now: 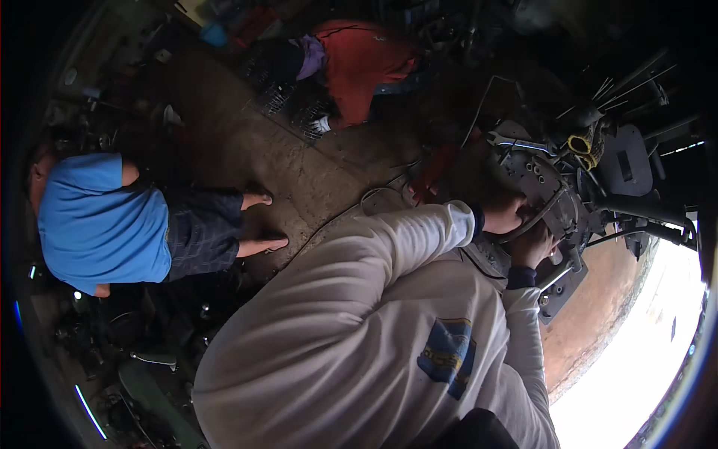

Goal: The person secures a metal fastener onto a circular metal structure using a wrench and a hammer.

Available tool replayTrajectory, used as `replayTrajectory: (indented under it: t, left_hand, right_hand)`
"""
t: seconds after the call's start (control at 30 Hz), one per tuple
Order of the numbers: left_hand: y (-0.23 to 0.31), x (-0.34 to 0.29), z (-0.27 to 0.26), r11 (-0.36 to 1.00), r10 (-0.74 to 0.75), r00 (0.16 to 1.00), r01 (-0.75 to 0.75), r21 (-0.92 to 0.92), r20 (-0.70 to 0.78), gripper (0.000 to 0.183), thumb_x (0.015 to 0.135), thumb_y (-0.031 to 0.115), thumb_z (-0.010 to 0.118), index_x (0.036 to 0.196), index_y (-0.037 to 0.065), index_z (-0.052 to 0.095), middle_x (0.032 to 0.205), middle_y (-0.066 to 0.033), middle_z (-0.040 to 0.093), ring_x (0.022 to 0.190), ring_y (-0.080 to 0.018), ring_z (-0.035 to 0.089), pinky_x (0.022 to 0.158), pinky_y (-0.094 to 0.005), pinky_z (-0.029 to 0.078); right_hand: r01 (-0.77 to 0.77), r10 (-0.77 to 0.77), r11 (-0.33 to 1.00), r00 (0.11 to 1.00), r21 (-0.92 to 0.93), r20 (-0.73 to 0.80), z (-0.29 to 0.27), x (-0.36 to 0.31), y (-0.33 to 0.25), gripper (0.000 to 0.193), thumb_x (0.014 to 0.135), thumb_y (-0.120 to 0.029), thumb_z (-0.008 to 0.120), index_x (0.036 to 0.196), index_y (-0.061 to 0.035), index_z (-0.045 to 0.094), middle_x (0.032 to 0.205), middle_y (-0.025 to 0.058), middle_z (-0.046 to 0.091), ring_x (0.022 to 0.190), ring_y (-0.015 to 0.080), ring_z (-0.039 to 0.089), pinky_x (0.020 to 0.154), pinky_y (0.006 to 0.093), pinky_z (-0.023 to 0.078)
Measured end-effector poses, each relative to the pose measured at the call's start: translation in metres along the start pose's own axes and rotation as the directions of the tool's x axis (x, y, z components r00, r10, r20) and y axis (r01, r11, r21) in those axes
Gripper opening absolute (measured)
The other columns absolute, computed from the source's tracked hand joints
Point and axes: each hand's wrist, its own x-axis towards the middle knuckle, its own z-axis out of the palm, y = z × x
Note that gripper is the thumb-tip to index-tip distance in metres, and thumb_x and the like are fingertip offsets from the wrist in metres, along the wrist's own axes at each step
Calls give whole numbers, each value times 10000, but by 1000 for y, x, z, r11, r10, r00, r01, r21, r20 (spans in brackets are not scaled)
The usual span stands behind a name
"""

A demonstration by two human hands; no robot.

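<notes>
My left hand (504, 214) is bent inward over the cluttered metal workbench (532, 176), its fingers curled beside a curved, dark strip (540, 215). Just below that strip, my right hand (532, 247) is closed among dark metal parts, with its fingertips toward the right. Shadow and the parts hide what each hand grips. An open-ended wrench (521, 144) lies at the far side of the bench. Close by is a yellow coiled or woven item (585, 150). A shiny metal rod (555, 277) sticks out near my right wrist.
A person in a blue shirt (105, 217) is at the left. Another in red (363, 63) bends over a dark part with many pins or fins (299, 112), a gloved hand on it. A cable (329, 224) crosses the floor. Thin rods (613, 97) stand at the back right.
</notes>
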Motion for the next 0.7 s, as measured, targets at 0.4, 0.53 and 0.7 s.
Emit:
replayTrajectory:
  t: [0.4,0.53,0.7]
  left_hand:
    - [-1,7,-5,986,78,996,-73,-147,31,293,910,154,617,1157,5,670,1080,-224,702,1011,-371,682,896,-417,537]
    - [7,3,-4,978,84,994,-96,-185,-74,279,914,164,607,1132,10,689,1074,-226,705,997,-367,687,891,-413,541]
    - [-2,12,-2,988,104,994,-105,-117,-12,260,907,161,614,1102,10,699,1035,-215,714,955,-376,691,860,-416,546]
  right_hand:
    - [-218,217,976,974,-5,-69,-13,-3,-18,491,924,-451,608,1272,-108,661,1234,176,665,1159,396,568,1010,515,396]
    - [-141,140,990,987,-1,-84,-12,-3,-18,517,912,-501,629,1241,-106,685,1237,171,664,1125,388,583,992,528,401]
    - [-170,161,985,972,-38,-170,-7,-3,-14,495,908,-430,635,1260,-84,664,1261,166,660,1136,383,590,999,495,413]
